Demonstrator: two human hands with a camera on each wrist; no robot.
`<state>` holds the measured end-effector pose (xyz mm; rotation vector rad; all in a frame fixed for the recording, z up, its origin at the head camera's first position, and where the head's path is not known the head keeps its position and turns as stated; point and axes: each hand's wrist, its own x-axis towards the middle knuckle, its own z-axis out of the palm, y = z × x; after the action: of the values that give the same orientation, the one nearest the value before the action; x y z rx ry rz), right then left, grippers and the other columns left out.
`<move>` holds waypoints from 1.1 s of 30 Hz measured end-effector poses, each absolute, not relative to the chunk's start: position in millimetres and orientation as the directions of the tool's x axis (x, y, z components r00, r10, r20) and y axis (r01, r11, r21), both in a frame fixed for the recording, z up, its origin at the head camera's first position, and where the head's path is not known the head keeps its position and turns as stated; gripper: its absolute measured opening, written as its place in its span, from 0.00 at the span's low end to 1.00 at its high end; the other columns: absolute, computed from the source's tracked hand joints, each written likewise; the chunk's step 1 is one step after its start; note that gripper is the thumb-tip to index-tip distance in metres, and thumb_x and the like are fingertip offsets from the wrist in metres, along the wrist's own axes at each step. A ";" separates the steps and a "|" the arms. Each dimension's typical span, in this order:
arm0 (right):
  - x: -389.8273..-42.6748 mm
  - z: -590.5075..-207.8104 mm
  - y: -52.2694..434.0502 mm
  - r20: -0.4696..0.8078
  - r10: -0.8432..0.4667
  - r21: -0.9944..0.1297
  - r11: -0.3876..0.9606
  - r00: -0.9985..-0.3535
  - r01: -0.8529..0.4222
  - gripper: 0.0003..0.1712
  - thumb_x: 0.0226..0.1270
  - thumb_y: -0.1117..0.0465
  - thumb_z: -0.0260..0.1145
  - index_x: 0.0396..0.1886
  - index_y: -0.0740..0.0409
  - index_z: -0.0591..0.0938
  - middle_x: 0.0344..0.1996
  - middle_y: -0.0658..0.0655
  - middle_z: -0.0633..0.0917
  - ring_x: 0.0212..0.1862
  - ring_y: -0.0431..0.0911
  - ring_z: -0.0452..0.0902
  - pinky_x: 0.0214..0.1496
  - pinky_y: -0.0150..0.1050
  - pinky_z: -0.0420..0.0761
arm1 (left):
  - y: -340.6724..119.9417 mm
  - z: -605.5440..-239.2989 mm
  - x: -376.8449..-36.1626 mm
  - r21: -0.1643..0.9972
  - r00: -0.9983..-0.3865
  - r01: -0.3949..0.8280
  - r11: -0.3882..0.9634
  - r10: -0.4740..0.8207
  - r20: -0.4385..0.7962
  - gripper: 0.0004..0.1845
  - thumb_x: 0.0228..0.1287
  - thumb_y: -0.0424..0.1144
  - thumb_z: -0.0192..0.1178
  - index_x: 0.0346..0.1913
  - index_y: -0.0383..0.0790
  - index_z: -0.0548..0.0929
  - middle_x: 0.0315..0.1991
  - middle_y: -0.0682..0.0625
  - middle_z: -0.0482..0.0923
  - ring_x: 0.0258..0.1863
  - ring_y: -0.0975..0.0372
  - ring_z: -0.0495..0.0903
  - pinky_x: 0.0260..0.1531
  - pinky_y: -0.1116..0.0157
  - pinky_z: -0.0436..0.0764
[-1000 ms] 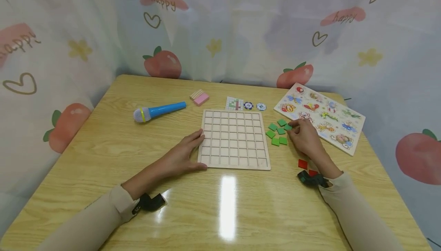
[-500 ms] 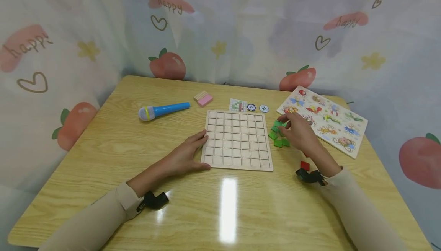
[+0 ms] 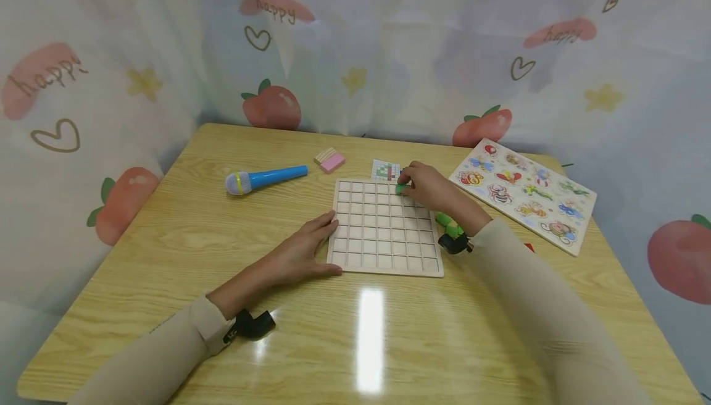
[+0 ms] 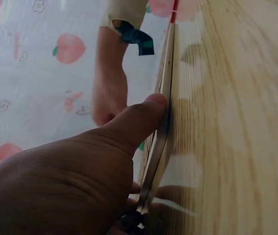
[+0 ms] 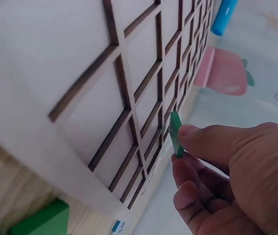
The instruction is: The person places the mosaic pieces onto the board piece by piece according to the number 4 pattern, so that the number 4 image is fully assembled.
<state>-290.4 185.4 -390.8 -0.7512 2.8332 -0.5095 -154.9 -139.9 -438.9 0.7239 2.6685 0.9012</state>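
A wooden board with a grid of square recesses (image 3: 378, 232) lies flat in the middle of the table. My left hand (image 3: 302, 250) rests at its left side, fingers fairly straight along the edge and thumb by the front corner; the left wrist view has this thumb (image 4: 143, 115) against the board's edge. Between thumb and fingertips my right hand (image 3: 430, 190) pinches a small green square tile (image 5: 176, 134), held on edge over the board's back row. Loose green tiles (image 3: 452, 230) lie to the right of the board, partly covered by the right wrist.
Behind the board is a small card with a coloured grid pattern (image 3: 384, 170). A picture board of insects (image 3: 524, 192) lies at the back right. Toward the back left are a blue toy microphone (image 3: 266, 178) and pink-and-wood blocks (image 3: 330, 160). A red tile (image 3: 529, 247) peeks past the right sleeve.
My right hand has picked a green tile from the pile and moved left with it over the board's back row. The left hand has stayed at the board's edge.
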 end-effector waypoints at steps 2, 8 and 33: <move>-294.3 -392.4 181.7 -0.077 -0.515 -0.359 0.813 -0.854 -0.458 0.12 0.79 0.64 0.67 0.57 0.64 0.85 0.55 0.65 0.81 0.53 0.57 0.82 0.56 0.52 0.84 | -139.3 -439.5 -154.9 0.622 -0.852 0.375 0.688 0.521 -0.062 0.58 0.61 0.59 0.78 0.85 0.37 0.59 0.89 0.45 0.45 0.88 0.47 0.48 0.83 0.44 0.61; -299.4 -397.7 178.6 -0.082 -0.518 -0.385 0.804 -0.851 -0.453 0.11 0.78 0.64 0.67 0.54 0.62 0.84 0.51 0.63 0.83 0.49 0.55 0.81 0.52 0.51 0.82 | -137.2 -439.2 -155.7 0.617 -0.846 0.388 0.685 0.530 -0.057 0.58 0.61 0.58 0.78 0.85 0.37 0.59 0.89 0.44 0.45 0.88 0.47 0.49 0.83 0.45 0.62; -191.0 -378.0 278.5 0.230 -0.096 -0.614 0.758 -0.969 -0.221 0.16 0.86 0.53 0.58 0.64 0.50 0.84 0.53 0.55 0.87 0.48 0.40 0.77 0.52 0.37 0.75 | -137.0 -438.5 -156.0 0.639 -0.855 0.359 0.680 0.515 -0.067 0.57 0.61 0.55 0.79 0.84 0.36 0.59 0.89 0.44 0.45 0.88 0.46 0.49 0.82 0.43 0.62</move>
<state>-191.0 278.5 -378.0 -0.2839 3.1165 -1.1278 -156.0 -137.0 -438.5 0.7020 2.6520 0.9333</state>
